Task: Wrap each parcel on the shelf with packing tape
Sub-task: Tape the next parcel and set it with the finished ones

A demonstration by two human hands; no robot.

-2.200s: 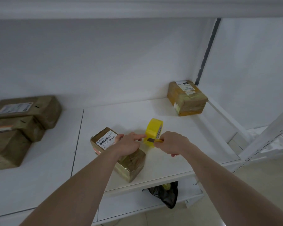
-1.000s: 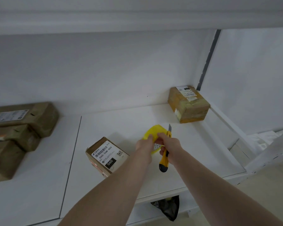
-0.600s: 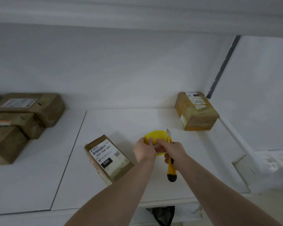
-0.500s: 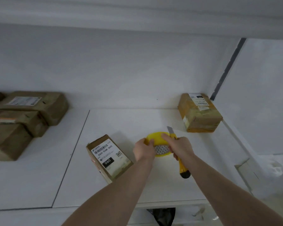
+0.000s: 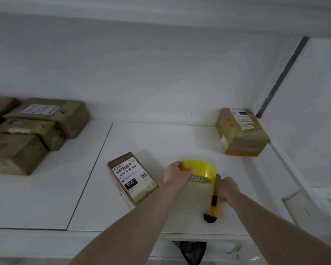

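My left hand (image 5: 175,175) grips the left rim of a yellow roll of packing tape (image 5: 201,170) that sits low over the white shelf (image 5: 161,142). My right hand (image 5: 227,190) holds a yellow utility knife (image 5: 212,204), blade up beside the roll's right edge, handle pointing toward me. A small cardboard parcel (image 5: 131,178) with a white barcode label marked 060 lies just left of my left hand. A second, taped parcel (image 5: 241,132) stands in the far right corner.
Several brown taped parcels (image 5: 33,131) are stacked at the left end of the shelf. The upper shelf board (image 5: 161,12) hangs overhead. A dark upright (image 5: 281,77) runs up the right corner. A black bag (image 5: 191,251) shows below the shelf's front edge.
My left hand left the labelled parcel and took the tape roll. The roll turned from upright to lying nearly flat, and the knife moved to its right side. The view swung right.
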